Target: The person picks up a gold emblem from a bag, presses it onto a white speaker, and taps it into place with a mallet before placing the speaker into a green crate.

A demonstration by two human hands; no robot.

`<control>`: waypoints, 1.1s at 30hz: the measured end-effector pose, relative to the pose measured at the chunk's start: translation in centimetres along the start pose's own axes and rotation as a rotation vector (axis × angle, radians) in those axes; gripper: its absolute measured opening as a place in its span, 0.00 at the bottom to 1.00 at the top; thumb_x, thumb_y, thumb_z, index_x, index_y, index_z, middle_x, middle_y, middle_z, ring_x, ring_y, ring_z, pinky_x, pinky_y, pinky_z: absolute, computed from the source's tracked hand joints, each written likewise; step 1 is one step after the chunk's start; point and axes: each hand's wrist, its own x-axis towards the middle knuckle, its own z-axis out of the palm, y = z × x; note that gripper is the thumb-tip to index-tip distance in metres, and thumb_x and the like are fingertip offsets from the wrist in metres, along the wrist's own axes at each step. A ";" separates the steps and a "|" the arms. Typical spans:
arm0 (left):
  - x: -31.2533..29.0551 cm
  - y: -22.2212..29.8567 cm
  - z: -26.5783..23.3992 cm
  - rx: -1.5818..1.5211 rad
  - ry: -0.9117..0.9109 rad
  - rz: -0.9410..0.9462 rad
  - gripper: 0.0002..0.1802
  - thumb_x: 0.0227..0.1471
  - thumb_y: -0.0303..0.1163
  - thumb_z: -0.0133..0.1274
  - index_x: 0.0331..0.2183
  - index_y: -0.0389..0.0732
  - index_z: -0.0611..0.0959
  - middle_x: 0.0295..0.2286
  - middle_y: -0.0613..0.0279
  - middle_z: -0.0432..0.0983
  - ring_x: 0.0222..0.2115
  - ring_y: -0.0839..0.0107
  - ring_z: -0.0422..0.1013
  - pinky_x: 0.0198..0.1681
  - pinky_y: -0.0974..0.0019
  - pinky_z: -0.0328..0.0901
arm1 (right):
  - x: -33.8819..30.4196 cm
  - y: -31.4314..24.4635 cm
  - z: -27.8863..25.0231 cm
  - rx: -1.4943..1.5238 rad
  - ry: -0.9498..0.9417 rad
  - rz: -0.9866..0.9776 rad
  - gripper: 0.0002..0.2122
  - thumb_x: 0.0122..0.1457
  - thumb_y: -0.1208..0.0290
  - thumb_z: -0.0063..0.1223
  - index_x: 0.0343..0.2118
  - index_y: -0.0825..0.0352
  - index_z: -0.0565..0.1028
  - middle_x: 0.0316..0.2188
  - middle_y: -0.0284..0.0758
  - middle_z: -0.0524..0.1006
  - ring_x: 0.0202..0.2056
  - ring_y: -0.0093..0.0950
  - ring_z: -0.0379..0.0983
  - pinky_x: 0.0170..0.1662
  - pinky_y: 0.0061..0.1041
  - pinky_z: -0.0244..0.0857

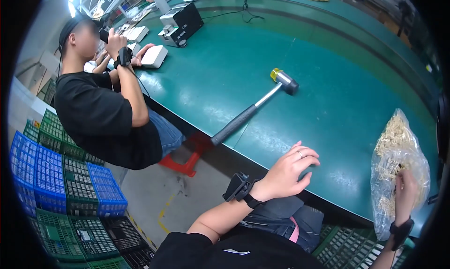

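My left hand (pixel 291 171) hovers by the near edge of the green table, with a ring on one finger. Its fingers are loosely bent and apart, holding nothing. My right hand (pixel 405 194) is at a clear plastic bag (pixel 380 175) full of small pale beige pieces (pixel 396 134) on the table's right side. The right fingertips are drawn together over the bag's contents, beside a tiny dark spot; what they pinch is too small to make out. A mallet (pixel 255 106) with a yellow face, a dark face and a black grip lies beyond my left hand.
At the left, a person in black (pixel 101 114) holds a white box (pixel 154 57) near a black machine (pixel 182 24). Blue crates (pixel 37 173) and green crates (pixel 56 234) stand on the floor. A red stool (pixel 187 159) is under the table (pixel 225 62); more crates (pixel 347 248) are beside my legs.
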 end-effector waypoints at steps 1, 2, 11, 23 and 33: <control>-0.1 0.0 0.0 0.003 0.000 0.003 0.13 0.43 0.24 0.54 0.36 0.40 0.79 0.41 0.58 0.73 0.46 0.58 0.70 0.60 0.44 0.54 | 0.2 -0.7 0.0 0.009 0.030 -0.024 0.04 0.54 0.83 0.51 0.33 0.72 0.72 0.28 0.44 0.73 0.32 0.43 0.71 0.36 0.35 0.63; -0.1 0.0 0.0 0.003 -0.002 0.008 0.13 0.43 0.24 0.54 0.36 0.39 0.78 0.40 0.58 0.73 0.46 0.58 0.69 0.60 0.44 0.54 | 0.3 -1.5 -0.1 0.016 0.060 -0.044 0.04 0.53 0.83 0.51 0.32 0.72 0.72 0.28 0.44 0.73 0.32 0.43 0.70 0.36 0.35 0.63; 0.2 -0.4 0.3 -0.014 -0.005 0.037 0.14 0.44 0.24 0.54 0.38 0.41 0.78 0.42 0.59 0.74 0.47 0.59 0.70 0.60 0.45 0.54 | 0.4 -6.8 -3.4 -0.175 0.387 -0.592 0.07 0.46 0.87 0.57 0.30 0.75 0.73 0.27 0.42 0.74 0.28 0.41 0.71 0.35 0.35 0.66; -0.2 4.8 -1.0 -0.734 -0.022 0.028 0.20 0.52 0.24 0.55 0.48 0.31 0.75 0.42 0.53 0.74 0.46 0.63 0.71 0.53 0.59 0.64 | 3.8 -18.6 -0.3 0.452 -0.040 -1.009 0.12 0.37 0.81 0.60 0.29 0.70 0.76 0.26 0.36 0.75 0.25 0.31 0.73 0.26 0.29 0.67; -1.3 1.7 -5.0 -1.030 0.067 -0.300 0.07 0.51 0.17 0.54 0.35 0.32 0.77 0.37 0.56 0.76 0.38 0.74 0.72 0.42 0.71 0.68 | 5.9 -22.3 3.9 0.987 -0.231 -0.824 0.08 0.44 0.82 0.63 0.28 0.69 0.77 0.25 0.36 0.77 0.28 0.33 0.75 0.33 0.27 0.68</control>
